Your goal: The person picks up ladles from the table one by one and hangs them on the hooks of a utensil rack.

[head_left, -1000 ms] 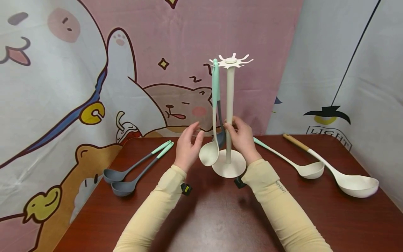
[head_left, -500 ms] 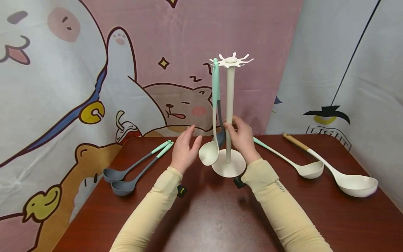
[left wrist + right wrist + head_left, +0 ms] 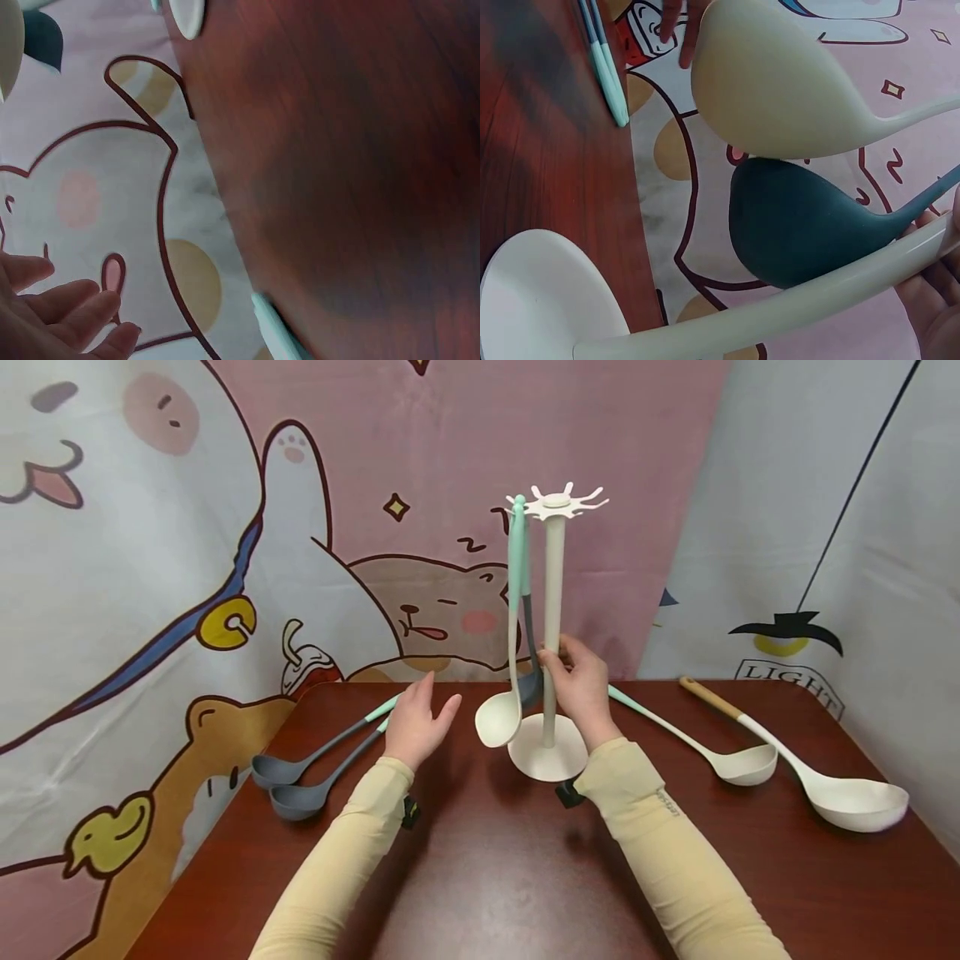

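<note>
My right hand (image 3: 581, 685) grips the pole of a white utensil stand (image 3: 553, 585), thumb and fingers around it, as the right wrist view also shows. From the stand's top hooks hang a cream ladle (image 3: 498, 720) and a grey ladle (image 3: 531, 687), both with mint handles. In the right wrist view, the cream bowl (image 3: 780, 82) sits beside the dark one (image 3: 802, 225). My left hand (image 3: 417, 724) holds nothing, its fingers extended and thumb apart. It hovers left of the stand, overlapping the handle ends of two grey ladles (image 3: 300, 800) on the table.
Right of the stand lie a cream ladle with a mint handle (image 3: 742, 766) and a bigger white ladle with a wooden handle (image 3: 858, 802). All rest on a dark red-brown table (image 3: 510, 877). A cartoon-printed cloth (image 3: 450, 460) hangs behind the table's back edge.
My left hand has moved left and slightly down, away from the hanging ladles toward the two grey ladles. My right hand keeps its grip on the pole. The view has shifted slightly.
</note>
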`<move>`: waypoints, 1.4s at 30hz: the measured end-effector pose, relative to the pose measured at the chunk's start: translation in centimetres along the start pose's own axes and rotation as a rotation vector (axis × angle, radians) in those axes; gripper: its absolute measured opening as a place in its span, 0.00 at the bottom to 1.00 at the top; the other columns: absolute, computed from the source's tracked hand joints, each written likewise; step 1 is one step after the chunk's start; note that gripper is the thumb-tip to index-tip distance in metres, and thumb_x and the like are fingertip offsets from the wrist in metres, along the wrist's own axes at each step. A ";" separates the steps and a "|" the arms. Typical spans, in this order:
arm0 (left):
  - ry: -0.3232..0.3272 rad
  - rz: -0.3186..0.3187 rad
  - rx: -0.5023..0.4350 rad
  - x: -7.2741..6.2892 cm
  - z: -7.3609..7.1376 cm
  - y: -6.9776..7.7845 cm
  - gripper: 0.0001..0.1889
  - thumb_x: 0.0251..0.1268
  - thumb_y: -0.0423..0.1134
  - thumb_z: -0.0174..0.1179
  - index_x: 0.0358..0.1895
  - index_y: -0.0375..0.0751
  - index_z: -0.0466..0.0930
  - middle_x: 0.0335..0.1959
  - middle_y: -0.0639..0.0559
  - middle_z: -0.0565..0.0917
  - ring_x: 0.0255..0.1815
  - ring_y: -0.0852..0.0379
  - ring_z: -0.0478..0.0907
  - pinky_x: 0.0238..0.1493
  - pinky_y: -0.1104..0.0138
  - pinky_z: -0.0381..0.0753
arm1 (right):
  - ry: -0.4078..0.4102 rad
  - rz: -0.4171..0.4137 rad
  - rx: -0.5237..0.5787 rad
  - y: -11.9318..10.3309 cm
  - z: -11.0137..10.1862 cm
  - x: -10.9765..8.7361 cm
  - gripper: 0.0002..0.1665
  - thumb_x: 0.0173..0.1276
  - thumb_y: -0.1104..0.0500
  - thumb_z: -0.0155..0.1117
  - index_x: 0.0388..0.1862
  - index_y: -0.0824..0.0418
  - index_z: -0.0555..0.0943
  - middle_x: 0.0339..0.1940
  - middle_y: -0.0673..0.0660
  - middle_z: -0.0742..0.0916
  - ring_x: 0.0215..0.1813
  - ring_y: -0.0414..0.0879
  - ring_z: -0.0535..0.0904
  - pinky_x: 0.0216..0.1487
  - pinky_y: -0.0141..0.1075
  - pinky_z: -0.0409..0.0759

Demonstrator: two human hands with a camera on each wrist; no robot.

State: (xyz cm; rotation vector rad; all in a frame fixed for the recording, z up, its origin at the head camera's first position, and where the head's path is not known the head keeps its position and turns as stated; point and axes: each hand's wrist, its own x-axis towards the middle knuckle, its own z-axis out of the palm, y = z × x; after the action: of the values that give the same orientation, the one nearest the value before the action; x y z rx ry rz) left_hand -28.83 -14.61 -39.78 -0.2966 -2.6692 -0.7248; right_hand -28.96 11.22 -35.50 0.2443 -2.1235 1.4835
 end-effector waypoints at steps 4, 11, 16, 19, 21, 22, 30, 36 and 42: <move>-0.029 -0.033 0.063 0.2 0.0 -1.0 0.40 0.70 0.61 0.53 0.73 0.34 0.63 0.66 0.33 0.71 0.66 0.36 0.68 0.65 0.46 0.68 | 0.027 -0.004 0.018 0.0 -0.3 -0.1 0.14 0.72 0.54 0.65 0.49 0.62 0.84 0.40 0.59 0.87 0.44 0.52 0.83 0.45 0.47 0.81; -0.062 -0.118 0.136 0.4 -0.2 -3.0 0.41 0.68 0.62 0.54 0.73 0.35 0.62 0.67 0.32 0.69 0.65 0.34 0.67 0.61 0.42 0.69 | 0.083 -0.043 0.012 -0.2 -0.2 -0.2 0.15 0.69 0.55 0.68 0.48 0.64 0.84 0.39 0.60 0.87 0.43 0.53 0.84 0.45 0.46 0.82; -0.100 -0.193 0.161 0.5 -0.2 -4.5 0.43 0.68 0.63 0.53 0.75 0.35 0.59 0.69 0.32 0.67 0.67 0.33 0.65 0.61 0.38 0.66 | 0.123 -0.067 -0.003 -0.2 0.0 -0.1 0.14 0.66 0.57 0.71 0.47 0.64 0.85 0.38 0.61 0.88 0.41 0.53 0.85 0.44 0.44 0.83; -0.124 -0.230 0.181 0.5 -0.1 -5.3 0.43 0.68 0.64 0.52 0.75 0.36 0.58 0.69 0.32 0.66 0.67 0.33 0.64 0.62 0.38 0.65 | 0.136 -0.068 -0.006 -0.3 0.1 -0.1 0.14 0.65 0.57 0.72 0.45 0.64 0.86 0.38 0.61 0.88 0.41 0.52 0.85 0.44 0.43 0.83; -0.137 -0.251 0.184 0.6 -0.1 -5.7 0.43 0.68 0.64 0.53 0.75 0.36 0.58 0.70 0.32 0.65 0.67 0.33 0.64 0.62 0.38 0.64 | 0.147 -0.067 -0.011 -0.4 0.2 -0.1 0.14 0.65 0.56 0.73 0.44 0.64 0.86 0.37 0.61 0.87 0.40 0.52 0.85 0.44 0.42 0.83; -0.144 -0.259 0.188 0.5 -0.2 -5.8 0.43 0.68 0.64 0.52 0.75 0.36 0.58 0.70 0.32 0.65 0.67 0.33 0.63 0.62 0.38 0.64 | 0.154 -0.066 -0.014 -0.4 0.2 -0.1 0.14 0.64 0.56 0.73 0.44 0.64 0.86 0.36 0.61 0.87 0.40 0.52 0.85 0.44 0.42 0.83; -0.172 -0.288 0.212 0.6 -0.7 -6.2 0.43 0.68 0.63 0.52 0.75 0.34 0.57 0.68 0.31 0.66 0.65 0.32 0.64 0.61 0.38 0.65 | 0.203 -0.068 -0.020 -0.4 0.3 -0.2 0.16 0.61 0.55 0.76 0.43 0.64 0.86 0.35 0.60 0.87 0.37 0.52 0.85 0.41 0.42 0.83; -0.172 -0.303 0.227 0.8 -0.9 -6.5 0.42 0.67 0.62 0.53 0.74 0.33 0.59 0.66 0.30 0.67 0.63 0.31 0.66 0.58 0.38 0.66 | 0.217 -0.051 -0.017 -0.5 0.5 -0.3 0.18 0.61 0.55 0.76 0.45 0.63 0.85 0.37 0.59 0.87 0.39 0.51 0.84 0.42 0.41 0.83; -0.244 -0.333 0.246 0.8 -1.0 -7.0 0.44 0.66 0.65 0.54 0.74 0.35 0.59 0.65 0.29 0.68 0.63 0.31 0.66 0.57 0.37 0.67 | 0.226 -0.052 -0.025 -0.6 0.8 -0.2 0.17 0.60 0.55 0.77 0.43 0.63 0.85 0.35 0.59 0.87 0.38 0.50 0.84 0.41 0.40 0.82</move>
State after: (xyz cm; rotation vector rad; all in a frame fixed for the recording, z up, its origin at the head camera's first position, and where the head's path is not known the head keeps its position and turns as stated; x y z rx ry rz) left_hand -31.33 -20.94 -41.82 0.1380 -3.0431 -0.4642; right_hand -28.82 10.26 -35.32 0.1152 -1.9404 1.3840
